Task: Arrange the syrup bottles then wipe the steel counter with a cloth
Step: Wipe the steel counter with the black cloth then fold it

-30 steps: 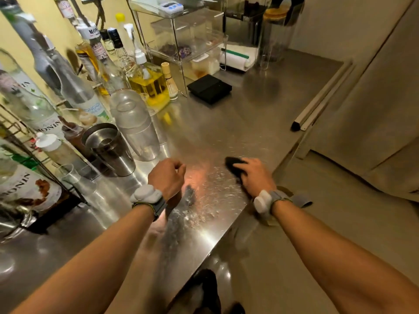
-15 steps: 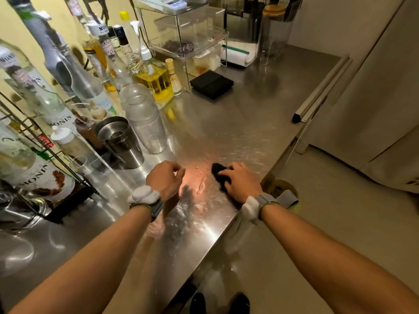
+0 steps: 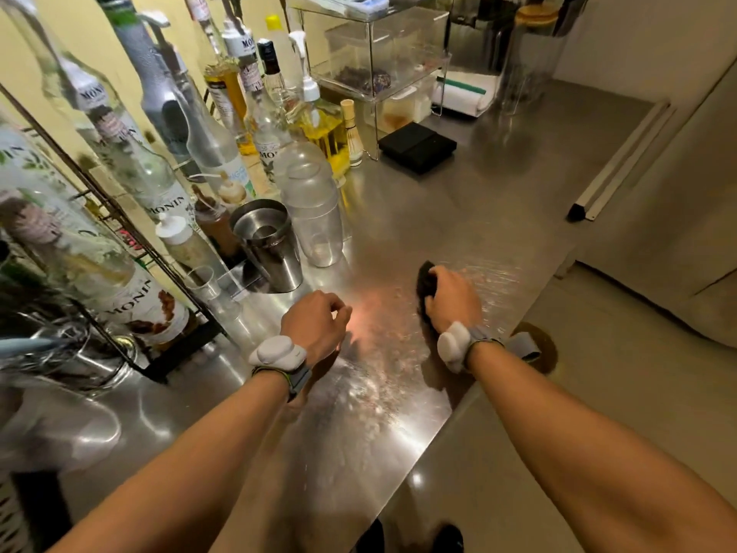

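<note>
My right hand (image 3: 450, 299) presses a dark cloth (image 3: 424, 278) flat on the steel counter (image 3: 438, 217) near its front edge; only the cloth's far end shows past my fingers. My left hand (image 3: 317, 323) hovers just over the counter to the left, loosely curled into a fist and holding nothing. Several syrup bottles (image 3: 159, 185) stand in a row along the yellow wall on the left, some in a wire rack. Wet streaks and specks glint on the steel around both hands.
A steel shaker tin (image 3: 271, 249) and a clear plastic shaker (image 3: 313, 209) stand just behind my left hand. Further back are a pump bottle of yellow liquid (image 3: 323, 125), a black square scale (image 3: 416, 147), a clear acrylic shelf (image 3: 383, 61). The counter edge runs diagonally at right.
My right hand slid the cloth a little left across the counter and then back toward the right. My left hand stayed curled in the same spot.
</note>
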The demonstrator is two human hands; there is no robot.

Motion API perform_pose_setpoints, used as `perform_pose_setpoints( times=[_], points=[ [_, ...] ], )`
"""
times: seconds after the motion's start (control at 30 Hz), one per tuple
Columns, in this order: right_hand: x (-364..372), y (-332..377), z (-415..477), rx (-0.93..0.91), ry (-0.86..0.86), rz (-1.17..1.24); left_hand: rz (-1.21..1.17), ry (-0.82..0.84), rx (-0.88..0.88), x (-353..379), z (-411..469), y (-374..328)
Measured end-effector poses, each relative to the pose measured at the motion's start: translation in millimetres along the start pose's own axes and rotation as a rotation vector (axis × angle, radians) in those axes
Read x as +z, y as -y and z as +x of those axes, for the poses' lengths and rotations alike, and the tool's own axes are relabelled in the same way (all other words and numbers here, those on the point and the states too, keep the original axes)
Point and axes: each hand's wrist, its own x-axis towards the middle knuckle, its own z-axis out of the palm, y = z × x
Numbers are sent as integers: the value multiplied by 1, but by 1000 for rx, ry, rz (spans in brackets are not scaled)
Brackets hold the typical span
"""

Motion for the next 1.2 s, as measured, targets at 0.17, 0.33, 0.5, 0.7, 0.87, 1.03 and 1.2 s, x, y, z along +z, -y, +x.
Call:
perform_pose_setpoints(
  times=[0.17, 0.33, 0.5, 0.7, 0.87, 1.03, 1.2],
  points=[
    [17, 31, -1, -357, 113, -30, -31, 4, 5, -5, 6, 19],
    [30, 61, 7, -208, 68, -28, -42, -15, 13, -10, 9, 32],
    [35, 67, 31, -240, 105, -16, -69, -11, 8, -14, 17, 43],
    [57, 120, 5, -483, 284, -9, -61, -39, 11, -16, 22, 53],
    [43, 88, 40, -76, 88, -47, -98, -68, 20, -21, 22, 61],
    [59, 128, 5, -457, 284, -6, -80, -91, 7, -24, 26, 67],
    [42, 97, 31, -75, 115, -23, -85, -112, 10, -24, 24, 63]
  ],
)
